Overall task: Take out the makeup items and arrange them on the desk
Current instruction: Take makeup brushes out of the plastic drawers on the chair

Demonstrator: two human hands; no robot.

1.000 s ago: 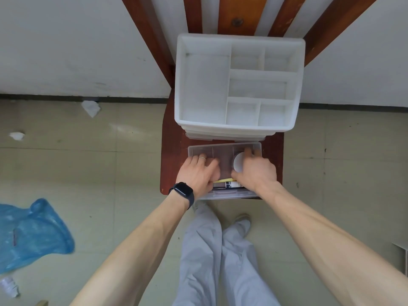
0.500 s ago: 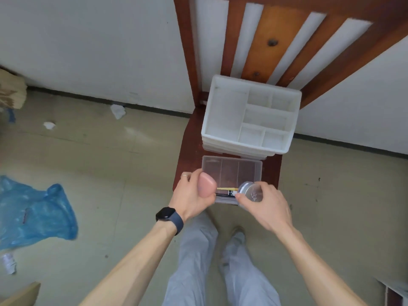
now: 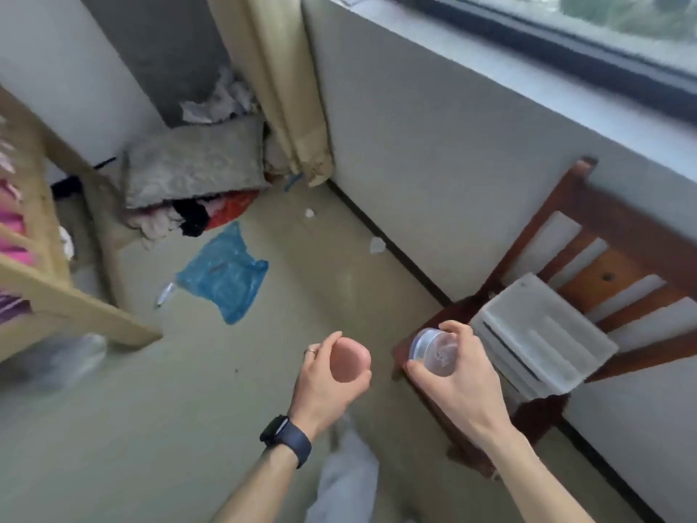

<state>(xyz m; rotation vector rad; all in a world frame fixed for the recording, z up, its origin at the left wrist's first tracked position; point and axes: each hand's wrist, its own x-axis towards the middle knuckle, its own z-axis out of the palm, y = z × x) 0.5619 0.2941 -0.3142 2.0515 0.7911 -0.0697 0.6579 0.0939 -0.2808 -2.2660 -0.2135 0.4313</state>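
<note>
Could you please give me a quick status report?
Left hand grips pink sponge. Right hand holds clear round case. Blue bag on floor ahead.

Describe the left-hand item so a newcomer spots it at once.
Find the wooden chair at right. Left of it, the left hand, wearing a dark watch, grips a pink egg-shaped sponge. It is opaque, unlike the clear round jar in the right hand.

- Pink egg-shaped makeup sponge (image 3: 349, 360): plain pink.
- Clear round plastic jar (image 3: 433, 352): transparent, with faint white markings.
- White plastic compartment organiser (image 3: 543, 334): plain white.
- Reddish-brown wooden chair (image 3: 626, 220): orange-brown centre slat.
- Blue plastic bag (image 3: 226, 277): translucent blue.
- Grey fabric cushion (image 3: 192, 164): mottled silver pattern.
</note>
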